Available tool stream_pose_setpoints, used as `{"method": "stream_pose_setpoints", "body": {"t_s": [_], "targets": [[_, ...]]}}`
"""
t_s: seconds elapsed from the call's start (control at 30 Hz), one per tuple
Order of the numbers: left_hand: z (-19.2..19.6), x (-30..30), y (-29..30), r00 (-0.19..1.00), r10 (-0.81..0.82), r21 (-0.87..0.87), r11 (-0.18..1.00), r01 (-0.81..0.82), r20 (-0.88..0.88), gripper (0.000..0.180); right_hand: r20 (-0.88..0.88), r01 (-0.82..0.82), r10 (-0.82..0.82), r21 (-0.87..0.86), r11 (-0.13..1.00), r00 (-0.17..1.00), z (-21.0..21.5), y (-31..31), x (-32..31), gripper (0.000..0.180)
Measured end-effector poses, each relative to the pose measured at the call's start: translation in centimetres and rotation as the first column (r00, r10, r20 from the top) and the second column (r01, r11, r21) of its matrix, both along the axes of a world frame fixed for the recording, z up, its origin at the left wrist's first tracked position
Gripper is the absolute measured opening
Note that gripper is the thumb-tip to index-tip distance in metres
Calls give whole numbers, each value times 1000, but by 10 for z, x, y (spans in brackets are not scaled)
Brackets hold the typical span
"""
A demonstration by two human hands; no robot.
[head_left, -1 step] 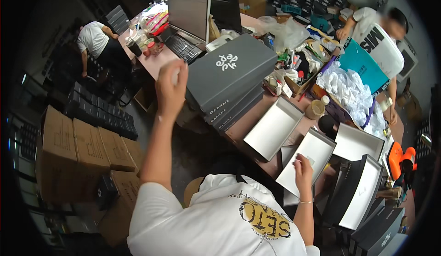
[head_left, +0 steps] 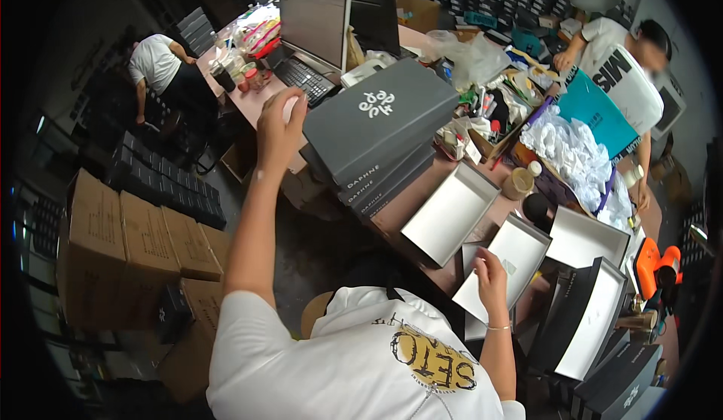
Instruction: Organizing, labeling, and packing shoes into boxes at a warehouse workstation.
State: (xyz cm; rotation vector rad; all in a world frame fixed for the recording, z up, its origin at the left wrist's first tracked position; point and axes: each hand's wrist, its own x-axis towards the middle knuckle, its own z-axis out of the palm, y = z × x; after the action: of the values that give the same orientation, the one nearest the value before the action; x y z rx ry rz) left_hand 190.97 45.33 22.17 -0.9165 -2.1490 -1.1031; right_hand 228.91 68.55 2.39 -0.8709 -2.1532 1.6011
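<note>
My left hand (head_left: 279, 130) is raised beside the left end of a stack of dark grey shoe boxes (head_left: 376, 119), its fingers curled around something small and pale that I cannot make out. Whether the fingertips touch the top box cannot be told. Over an open, white-lined shoe box tray (head_left: 520, 250), my right hand (head_left: 492, 275) hovers with thumb and fingers apart, holding nothing visible. A small pale slip (head_left: 510, 266) lies in that tray. Another open tray (head_left: 452, 213) sits to its left, close to the stack.
Further right are a white-lined tray (head_left: 591, 235) and a dark box part (head_left: 587, 322). Crumpled white paper (head_left: 572, 145) fills a container before a co-worker (head_left: 625, 66). A monitor (head_left: 312, 28) and keyboard (head_left: 301, 77) stand behind the stack. Cartons (head_left: 98, 247) are at left; another person (head_left: 158, 66) bends there.
My left hand has shifted slightly left, its fingers a little more curled. My right hand has moved slightly left over the tray, showing more of the pale slip.
</note>
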Motion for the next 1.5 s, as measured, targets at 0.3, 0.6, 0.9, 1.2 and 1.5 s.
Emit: {"method": "stream_pose_setpoints", "body": {"t_s": [0.3,0.6,0.9,1.2,1.5], "targets": [[-62,-123,-20,294,-264,61,830,555,919,45,-366,-285,122,-434,855,922,86,-45,-204,73],[-67,-118,-14,-221,-655,678,611,408,723,64,-237,-108,1,-437,893,972,143,-31,-273,65],[42,-172,2,-314,-843,897,432,91,438,36,-372,45,-74,-86,995,925,252,-49,-338,66],[-34,-233,-59,170,-879,893,423,-155,446,43,550,-447,-190,800,400,814,169,-108,-367,91],[-71,-236,-62,158,-850,864,487,-127,502,47,575,-388,-158,706,593,803,154,-121,-385,50]]}}
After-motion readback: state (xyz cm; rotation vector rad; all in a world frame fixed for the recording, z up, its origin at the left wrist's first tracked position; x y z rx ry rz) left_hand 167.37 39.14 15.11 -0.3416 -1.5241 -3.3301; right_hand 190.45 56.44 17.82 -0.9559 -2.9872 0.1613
